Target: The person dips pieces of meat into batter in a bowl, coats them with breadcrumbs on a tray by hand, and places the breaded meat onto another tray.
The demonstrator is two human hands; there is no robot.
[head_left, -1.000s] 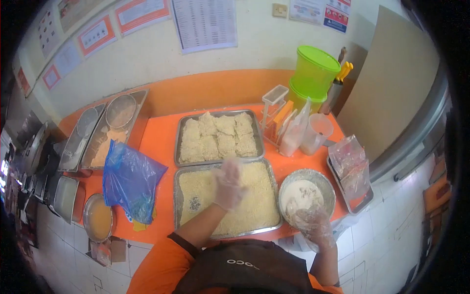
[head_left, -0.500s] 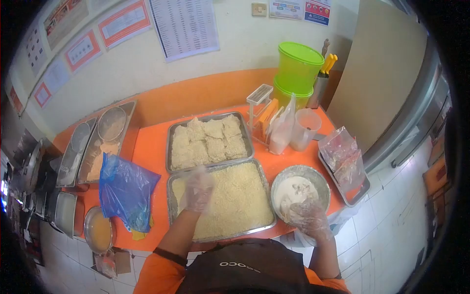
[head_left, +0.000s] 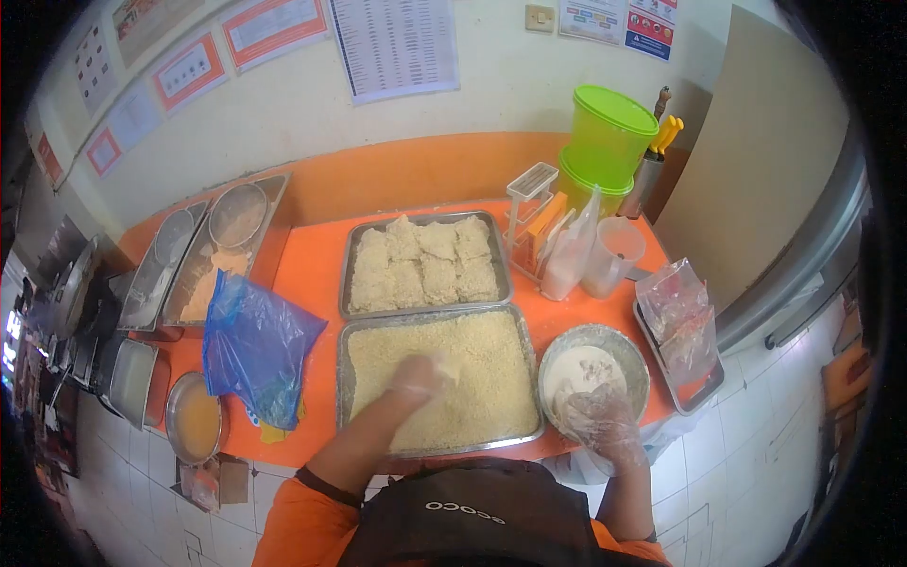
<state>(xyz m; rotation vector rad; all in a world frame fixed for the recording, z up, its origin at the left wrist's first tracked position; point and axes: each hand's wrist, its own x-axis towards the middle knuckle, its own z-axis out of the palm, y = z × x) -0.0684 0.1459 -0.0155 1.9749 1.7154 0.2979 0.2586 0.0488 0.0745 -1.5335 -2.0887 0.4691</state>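
My left hand (head_left: 419, 378), in a clear plastic glove, is down in the tray of pale crumbs (head_left: 487, 364). Its fingers are smeared by motion, and I cannot make out anything in them. My right hand (head_left: 603, 422), gloved and coated in white, rests at the near side of a metal bowl (head_left: 635, 364). Its fingers lie loosely apart over the white, floury or batter-like mix (head_left: 578, 367), which has a lumpy patch. Behind the crumbs, a second metal tray (head_left: 348, 269) holds several flat crumb-coated pieces (head_left: 437, 276) in rows.
A blue plastic bag (head_left: 260, 345) and a bowl of yellow-orange liquid (head_left: 198, 425) are at left, near deep metal pans (head_left: 274, 213). Green tubs (head_left: 614, 132), a clear jug (head_left: 614, 255) and a knife holder (head_left: 646, 180) stand back right. Bagged food (head_left: 680, 321) lies on a right-hand tray.
My left hand has moved right and down into the crumbs. My right hand stays at the bowl. The whole view has shifted slightly, so things appear farther right.
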